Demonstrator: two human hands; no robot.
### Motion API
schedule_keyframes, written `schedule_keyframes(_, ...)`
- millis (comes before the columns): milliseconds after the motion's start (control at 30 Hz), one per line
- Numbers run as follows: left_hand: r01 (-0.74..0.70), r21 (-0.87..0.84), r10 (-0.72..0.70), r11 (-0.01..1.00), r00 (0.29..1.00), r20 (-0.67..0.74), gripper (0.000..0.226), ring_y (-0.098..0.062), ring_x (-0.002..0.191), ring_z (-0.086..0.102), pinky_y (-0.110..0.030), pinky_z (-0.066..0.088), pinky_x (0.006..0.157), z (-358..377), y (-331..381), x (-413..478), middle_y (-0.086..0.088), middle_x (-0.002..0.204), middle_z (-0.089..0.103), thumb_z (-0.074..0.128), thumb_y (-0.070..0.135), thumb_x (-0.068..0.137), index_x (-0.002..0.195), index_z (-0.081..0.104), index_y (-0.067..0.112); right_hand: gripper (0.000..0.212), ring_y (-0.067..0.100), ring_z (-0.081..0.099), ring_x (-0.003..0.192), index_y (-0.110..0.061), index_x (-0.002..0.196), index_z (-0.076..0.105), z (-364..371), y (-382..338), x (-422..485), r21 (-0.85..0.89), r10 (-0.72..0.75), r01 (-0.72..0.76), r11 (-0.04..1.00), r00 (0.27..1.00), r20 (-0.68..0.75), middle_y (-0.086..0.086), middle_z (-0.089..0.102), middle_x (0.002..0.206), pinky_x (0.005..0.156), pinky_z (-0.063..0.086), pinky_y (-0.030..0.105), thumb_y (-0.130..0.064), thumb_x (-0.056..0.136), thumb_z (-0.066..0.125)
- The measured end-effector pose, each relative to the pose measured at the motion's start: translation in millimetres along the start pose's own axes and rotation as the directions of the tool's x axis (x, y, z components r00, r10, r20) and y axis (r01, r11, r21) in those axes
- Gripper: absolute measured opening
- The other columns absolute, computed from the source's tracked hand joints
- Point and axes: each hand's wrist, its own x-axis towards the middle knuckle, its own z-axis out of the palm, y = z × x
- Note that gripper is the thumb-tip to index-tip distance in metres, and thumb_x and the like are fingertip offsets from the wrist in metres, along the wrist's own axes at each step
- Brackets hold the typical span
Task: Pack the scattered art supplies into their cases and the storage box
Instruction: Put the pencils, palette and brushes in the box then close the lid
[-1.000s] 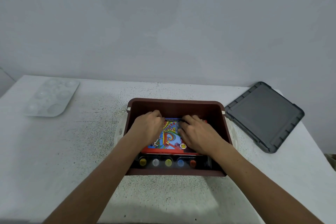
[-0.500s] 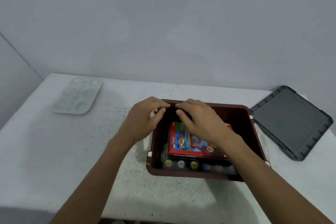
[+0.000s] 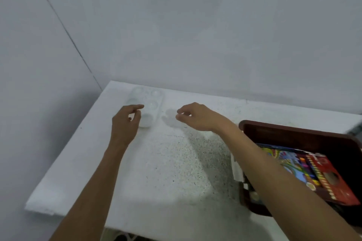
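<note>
A clear plastic paint palette (image 3: 149, 101) with round wells lies at the far left corner of the white table (image 3: 166, 162). My left hand (image 3: 126, 121) hovers at its near left edge, fingers apart and empty. My right hand (image 3: 195, 116) hangs to the palette's right, fingers loosely curled and holding nothing. The brown storage box (image 3: 284, 129) stands at the right, partly cut off by the frame. Inside it lies a colourful red art case (image 3: 317, 172), with my right forearm crossing over the box's near left corner.
The table's left edge runs close to a grey wall, and another grey wall stands behind the table. Speckled white tabletop spreads between my arms.
Both hands have left the storage box and moved left to the palette. The view has swung left, so the box now sits at the right and the grey lid is out of sight.
</note>
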Motion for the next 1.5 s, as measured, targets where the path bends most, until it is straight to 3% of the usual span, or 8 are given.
schedule_keyframes(133,0.150,0.146,-0.155,0.978,0.988,0.024,0.031,-0.027,0.123,0.052,-0.034,0.037,0.106,-10,-47,19,-0.011,0.132,0.057,0.059,0.011,0.094,0.124,0.064,0.013,0.048,0.037,0.059,0.116,0.006,0.135,0.048,31,-19,50,0.194,0.124,-0.138,0.971,0.989,0.085,0.020,0.053,0.138,0.102,0.048,0.048,-0.027,0.100,0.050)
schedule_keyframes(267,0.266,0.202,-0.283,0.943,0.957,0.059,0.045,-0.032,0.138,0.035,-0.038,0.022,0.115,-14,-68,28,-0.019,0.146,0.043,0.060,0.014,0.093,0.137,0.053,0.011,0.032,0.026,0.062,0.090,0.003,0.127,0.052,56,-26,82,0.467,0.226,-0.247,0.849,0.969,0.101,0.012,0.054,0.113,0.080,0.054,0.033,-0.008,0.098,0.044)
schedule_keyframes(367,0.318,0.160,-0.338,0.935,0.934,0.119,0.050,-0.032,0.133,0.042,-0.039,0.029,0.111,-15,-68,29,-0.018,0.145,0.045,0.060,0.016,0.094,0.142,0.047,0.011,0.030,0.023,0.054,0.082,0.004,0.122,0.054,72,-29,97,0.612,0.290,-0.262,0.746,0.955,0.055,0.014,0.055,0.103,0.071,0.047,0.031,-0.001,0.094,0.043)
schedule_keyframes(467,0.359,0.103,-0.371,0.928,0.919,0.137,0.053,-0.032,0.128,0.047,-0.040,0.035,0.108,-14,-67,28,-0.017,0.141,0.047,0.061,0.016,0.094,0.144,0.044,0.013,0.046,0.021,0.061,0.085,0.000,0.140,0.045,86,-30,109,0.705,0.333,-0.248,0.665,0.943,0.017,0.016,0.057,0.129,0.061,0.054,0.021,-0.006,0.094,0.047)
schedule_keyframes(767,0.524,-0.319,-0.488,0.789,0.852,0.191,0.046,-0.022,0.100,0.062,-0.035,0.056,0.086,-15,-65,18,-0.010,0.126,0.060,0.062,0.002,0.091,0.136,0.054,0.004,0.050,0.030,0.063,0.104,-0.009,0.144,0.037,72,-26,96,0.802,0.411,-0.218,0.556,0.911,-0.038,0.017,0.055,0.131,0.062,0.053,0.029,-0.001,0.095,0.046)
schedule_keyframes(967,0.523,-0.489,-0.428,0.698,0.852,0.300,0.040,-0.023,0.111,0.061,-0.028,0.053,0.081,-10,-31,4,-0.008,0.121,0.064,0.055,-0.001,0.091,0.129,0.060,0.012,0.007,0.022,0.062,0.085,-0.010,0.104,0.049,46,-15,69,0.839,0.432,-0.143,0.525,0.894,-0.119,0.011,0.060,0.113,0.055,0.053,0.028,-0.015,0.100,0.047)
schedule_keyframes(1267,0.454,-0.568,-0.300,0.687,0.888,0.347,0.035,-0.018,0.106,0.065,-0.026,0.054,0.074,25,42,-26,0.005,0.115,0.070,0.052,0.007,0.095,0.123,0.066,0.021,0.016,0.026,0.061,0.092,-0.020,0.107,0.064,-21,28,-10,0.926,0.480,0.049,0.375,0.844,-0.239,0.008,0.065,0.110,0.065,0.053,0.034,-0.018,0.098,0.051)
schedule_keyframes(1500,0.415,-0.626,-0.351,0.660,0.908,0.231,0.025,-0.017,0.098,0.067,-0.027,0.054,0.070,74,125,-51,-0.002,0.111,0.067,0.061,0.023,0.096,0.120,0.060,0.016,0.037,0.030,0.058,0.087,-0.002,0.107,0.067,-62,87,-95,0.922,0.482,0.144,0.360,0.818,-0.315,0.014,0.064,0.099,0.070,0.044,0.036,-0.006,0.075,0.049)
